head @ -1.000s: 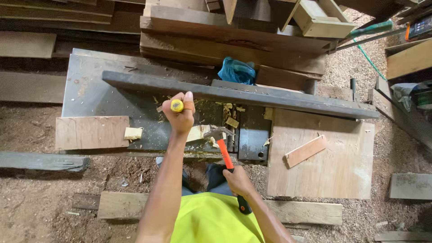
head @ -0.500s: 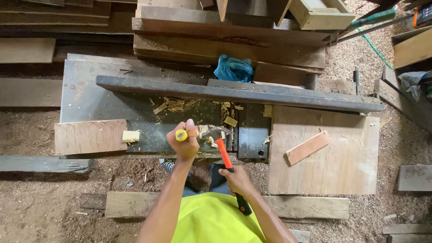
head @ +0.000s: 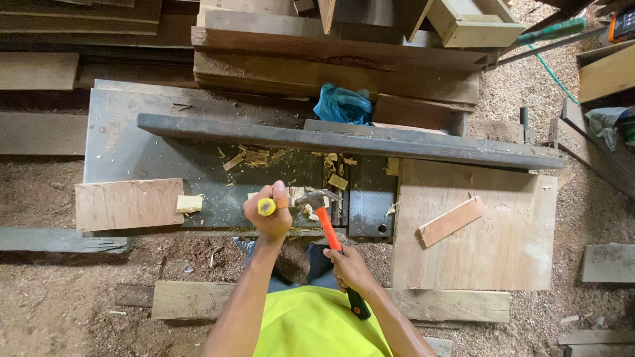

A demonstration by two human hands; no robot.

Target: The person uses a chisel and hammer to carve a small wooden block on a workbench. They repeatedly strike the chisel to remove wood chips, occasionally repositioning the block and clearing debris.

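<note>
My left hand [head: 272,220] grips a yellow-handled tool [head: 266,207], likely a chisel, held near the front edge of a grey metal machine table [head: 145,145]. My right hand [head: 348,268] holds a claw hammer [head: 329,228] by its orange and black handle. The steel hammer head [head: 316,197] sits just right of my left hand, above small wood offcuts [head: 299,195]. What the chisel tip touches is hidden by my hand. A long dark metal fence [head: 344,140] crosses the table behind both hands.
A plywood board [head: 129,203] lies at the table's left, a larger plywood panel [head: 489,231] with a wood strip [head: 451,221] at the right. Stacked planks [head: 331,59] and a blue bag [head: 342,104] are behind. Sawdust covers the ground; a plank [head: 198,301] lies beside my legs.
My left hand with the yellow-handled tool came down from the fence toward the table's front edge. The hammer stays close, its head now right beside that hand.
</note>
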